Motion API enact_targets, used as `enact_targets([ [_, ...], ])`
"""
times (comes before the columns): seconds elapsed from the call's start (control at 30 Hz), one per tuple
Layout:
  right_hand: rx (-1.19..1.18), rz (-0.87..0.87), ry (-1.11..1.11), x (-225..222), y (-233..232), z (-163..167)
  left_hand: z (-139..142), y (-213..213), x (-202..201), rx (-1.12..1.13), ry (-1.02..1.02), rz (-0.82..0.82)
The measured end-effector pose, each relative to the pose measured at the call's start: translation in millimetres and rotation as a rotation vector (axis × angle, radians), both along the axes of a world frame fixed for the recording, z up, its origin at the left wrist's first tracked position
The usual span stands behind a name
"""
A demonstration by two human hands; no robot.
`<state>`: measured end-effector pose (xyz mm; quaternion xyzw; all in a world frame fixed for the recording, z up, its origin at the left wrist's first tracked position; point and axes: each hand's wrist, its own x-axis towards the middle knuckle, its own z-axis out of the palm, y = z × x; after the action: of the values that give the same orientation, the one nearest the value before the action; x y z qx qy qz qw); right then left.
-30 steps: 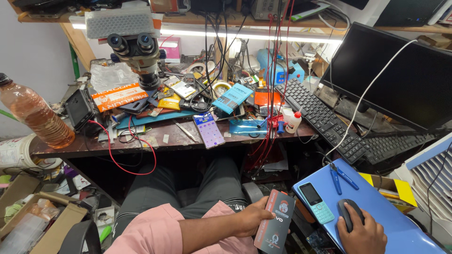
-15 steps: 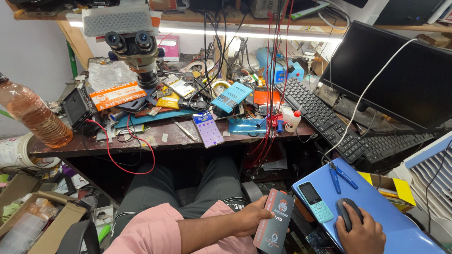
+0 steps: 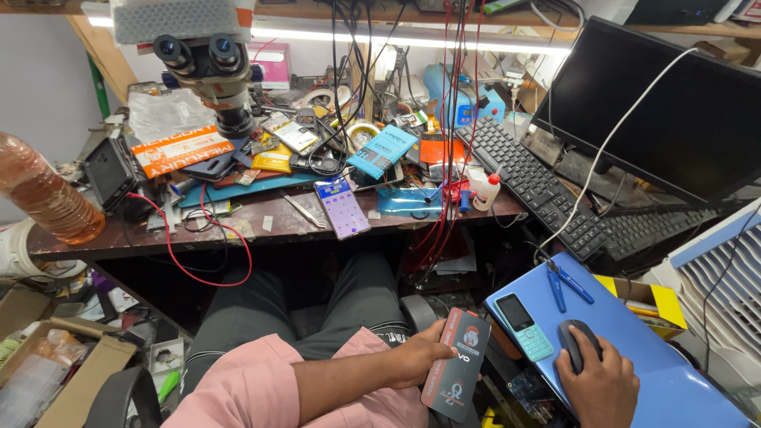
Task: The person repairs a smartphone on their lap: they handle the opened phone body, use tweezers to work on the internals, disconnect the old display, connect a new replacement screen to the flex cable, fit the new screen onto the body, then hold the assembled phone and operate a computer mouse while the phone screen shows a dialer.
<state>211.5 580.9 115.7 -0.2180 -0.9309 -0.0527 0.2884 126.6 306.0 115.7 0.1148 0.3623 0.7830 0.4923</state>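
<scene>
Clutter covers nearly all of the dark wooden workbench (image 3: 261, 230) ahead of me: a stereo microscope (image 3: 210, 71) rises at the back left, red and black wires (image 3: 452, 119) hang down over the middle, and a smartphone with a lit purple screen (image 3: 342, 208) lies close to the front edge beside a pair of tweezers (image 3: 305, 212). At the far left end I see a plastic bottle of amber liquid (image 3: 43, 194), tilted. Towards the right, a black keyboard (image 3: 527, 186) runs diagonally under a dark monitor (image 3: 674, 119), with a small white bottle with a red cap (image 3: 485, 192) just in front of it. A strip light glows along the shelf above. Below the bench there are open cardboard boxes (image 3: 47, 357) on the floor at left. My left hand (image 3: 420, 361), over the lap, is closed around the edge of a flat dark phone box with red print (image 3: 456, 372), which is held low, just left of the blue surface. My right hand (image 3: 598, 384) lies curled over a black mouse (image 3: 577, 345) on a blue closed laptop (image 3: 674, 372) at lower right, gripping it lightly. Beside the mouse on that same lid sit a teal keypad phone (image 3: 525, 326) and blue-handled cutters (image 3: 564, 284). A white slatted unit (image 3: 725, 269) stands at the right edge.
</scene>
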Motion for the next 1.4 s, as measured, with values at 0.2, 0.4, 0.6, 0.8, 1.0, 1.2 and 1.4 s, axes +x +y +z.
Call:
enact_targets([
  [0.2, 0.014, 0.121, 0.086, -0.1, -3.2, 5.2, 8.8, -2.5, -11.8, -0.264, 0.403, 0.286],
  [0.4, -0.120, 0.292, -0.076, 2.7, 19.0, -11.8, 14.3, -46.8, -38.1, 0.180, 0.113, 0.473],
  [0.6, -0.302, 0.244, -0.109, 11.6, 25.3, -1.9, 29.0, -123.4, -18.7, 0.102, 0.046, 0.638],
  [0.8, -0.357, 0.732, 0.244, -6.5, -54.8, 31.2, 31.9, -178.2, 13.0, 0.045, -0.010, 0.755],
  [1.0, -0.621, 1.073, 0.007, -40.3, -169.7, 46.2, 22.3, -183.2, 39.2, 0.088, 0.049, 0.839],
  [1.2, -1.343, 1.261, -0.432, -52.6, -246.6, 12.0, 0.8, -180.8, 58.0, 0.023, 0.256, 0.836],
  [1.4, -1.813, 1.284, -0.623, -63.6, -240.8, -17.1, -13.6, -180.2, 56.5, 0.050, 0.235, 0.831],
])
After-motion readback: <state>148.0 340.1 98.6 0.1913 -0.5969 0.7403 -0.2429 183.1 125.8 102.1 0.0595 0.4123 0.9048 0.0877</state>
